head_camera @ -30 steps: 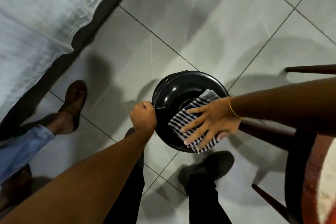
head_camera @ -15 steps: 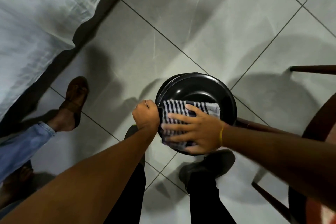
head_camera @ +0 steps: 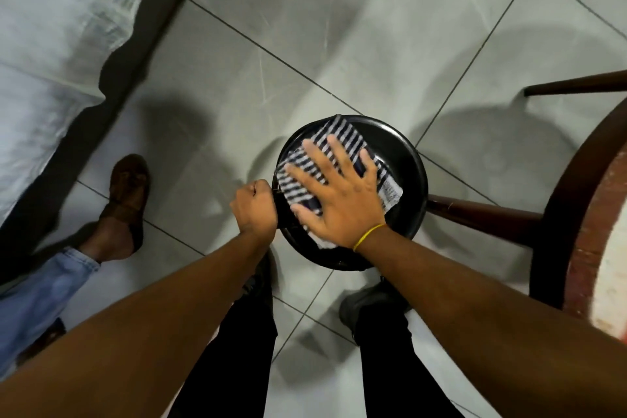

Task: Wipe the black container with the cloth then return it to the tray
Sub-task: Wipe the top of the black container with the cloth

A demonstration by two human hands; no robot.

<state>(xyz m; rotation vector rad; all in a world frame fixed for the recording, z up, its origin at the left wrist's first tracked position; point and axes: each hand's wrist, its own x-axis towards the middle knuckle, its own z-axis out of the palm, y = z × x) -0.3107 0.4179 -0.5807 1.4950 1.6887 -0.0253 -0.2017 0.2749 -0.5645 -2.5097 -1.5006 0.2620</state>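
Grey floor tiles (head_camera: pixel 305 27) lay beneath you, a pale draped sheet (head_camera: pixel 51 44) at the upper left and a dark wooden chair frame (head_camera: pixel 559 197) at the right. You held the round glossy black container (head_camera: pixel 407 180) in the air above your black shoes — your left hand (head_camera: pixel 256 207) was clenched in a fist on its near-left rim. Your right hand (head_camera: pixel 342 200) lay flat, fingers spread, pressing the striped dark-blue-and-white cloth (head_camera: pixel 339 142) onto the container. Another person's sandalled foot (head_camera: pixel 125 200) stood at the left.
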